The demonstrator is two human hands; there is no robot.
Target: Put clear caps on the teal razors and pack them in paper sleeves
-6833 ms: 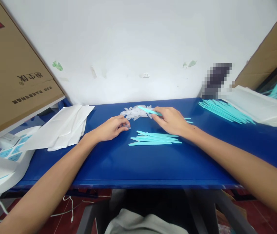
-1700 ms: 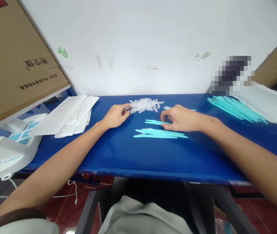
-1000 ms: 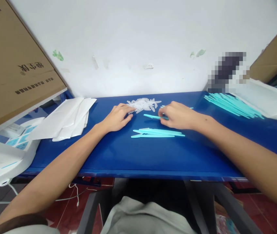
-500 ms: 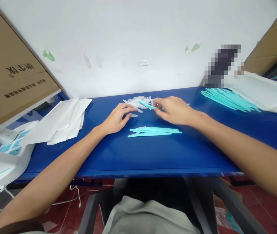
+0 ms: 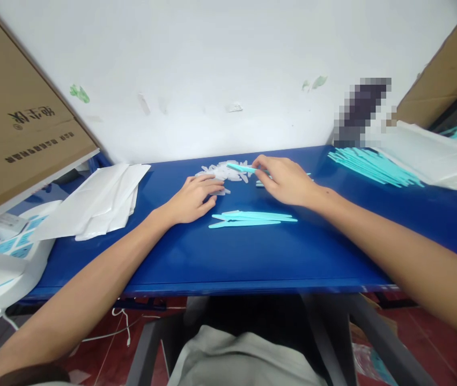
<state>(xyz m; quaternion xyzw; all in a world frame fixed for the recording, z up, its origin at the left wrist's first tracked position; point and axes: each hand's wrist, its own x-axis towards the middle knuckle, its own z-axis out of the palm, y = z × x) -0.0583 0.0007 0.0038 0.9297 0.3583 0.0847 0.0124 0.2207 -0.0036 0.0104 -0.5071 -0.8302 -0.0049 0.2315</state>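
Observation:
A slim turquoise stick (image 5: 240,168) is pinched between the thumb and fingers of my right hand (image 5: 285,179), its tip over a pile of small translucent white pieces (image 5: 222,171). My left hand (image 5: 194,198) rests at the pile's near left side, fingers apart, fingertips on or just above the pieces; nothing shows gripped in it. Nearer to me lie several turquoise sticks (image 5: 252,217) in a loose bunch on the blue table (image 5: 220,257). Part of another pale stick shows under my right hand.
White sheets or pouches (image 5: 103,198) lie at the left, beside a white device (image 5: 31,257) and a large cardboard box (image 5: 23,107). At the right are many turquoise sticks (image 5: 373,166) and a white plastic bag (image 5: 433,155).
My left hand has shifted slightly left and down, its fingers now flatter by the pile. The right hand has moved up slightly, still pinching the stick.

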